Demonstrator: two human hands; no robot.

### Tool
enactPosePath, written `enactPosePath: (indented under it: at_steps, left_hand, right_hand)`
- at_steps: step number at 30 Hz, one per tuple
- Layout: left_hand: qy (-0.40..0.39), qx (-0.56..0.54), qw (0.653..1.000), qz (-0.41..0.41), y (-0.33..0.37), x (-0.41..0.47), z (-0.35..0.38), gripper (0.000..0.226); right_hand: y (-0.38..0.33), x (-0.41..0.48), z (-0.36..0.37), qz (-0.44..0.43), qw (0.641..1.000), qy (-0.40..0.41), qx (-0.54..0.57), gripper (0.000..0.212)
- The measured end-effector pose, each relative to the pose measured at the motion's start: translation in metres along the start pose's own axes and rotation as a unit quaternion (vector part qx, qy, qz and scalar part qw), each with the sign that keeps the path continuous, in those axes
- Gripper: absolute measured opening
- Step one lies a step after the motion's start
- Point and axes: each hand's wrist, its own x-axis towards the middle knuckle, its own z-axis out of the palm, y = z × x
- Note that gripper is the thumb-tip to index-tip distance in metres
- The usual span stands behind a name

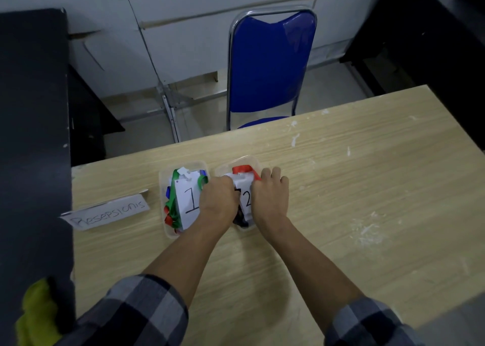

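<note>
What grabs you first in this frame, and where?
Both hands meet mid-table: the left hand and right hand grip a white card marked 2 over the right clear tub, where a red strap shows at the far end. Beside it on the left, a second tub holds a card marked 1 amid green, red and blue straps. A blue chair stands behind the table, and a handwritten paper sign lies left of the tubs.

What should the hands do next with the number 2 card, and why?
Probably lift the number 2 card out of its clear tub: the left hand curls over its top corner, and the right hand touches its other side.
</note>
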Motion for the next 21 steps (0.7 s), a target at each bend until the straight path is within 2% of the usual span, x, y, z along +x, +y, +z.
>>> enactPosePath:
  at_steps: [2,6,10,13,15,17,21]
  left_hand:
    - [0.008,-0.005,1.000,0.010,-0.002,-0.001,0.001,0.019]
    - [0.032,-0.055,0.998,0.008,-0.006,-0.004,0.004,0.025]
    - [0.074,-0.106,0.992,0.009,-0.004,-0.017,0.009,0.046]
    - [0.103,-0.142,0.984,0.024,-0.002,-0.032,0.019,0.060]
    - [0.084,-0.081,0.991,0.064,-0.004,-0.039,0.028,0.063]
    - [0.048,-0.015,0.993,0.110,-0.005,-0.043,0.036,0.069]
    - [0.011,0.029,0.995,0.099,0.005,-0.031,0.023,0.058]
  right_hand:
    - [0.004,0.000,0.007,0.003,1.000,0.018,-0.011,0.003]
    - [0.020,0.001,0.021,0.026,0.998,0.032,0.046,0.017]
    - [0.028,-0.002,0.025,0.081,0.964,0.064,0.244,0.018]
    - [0.030,0.000,0.028,0.114,0.936,0.063,0.327,0.035]
    - [0.030,0.001,0.033,0.133,0.921,0.046,0.364,0.038]
    - [0.030,0.002,0.040,0.157,0.912,0.034,0.376,0.027]
    - [0.028,0.004,0.041,0.201,0.888,0.021,0.413,0.012]
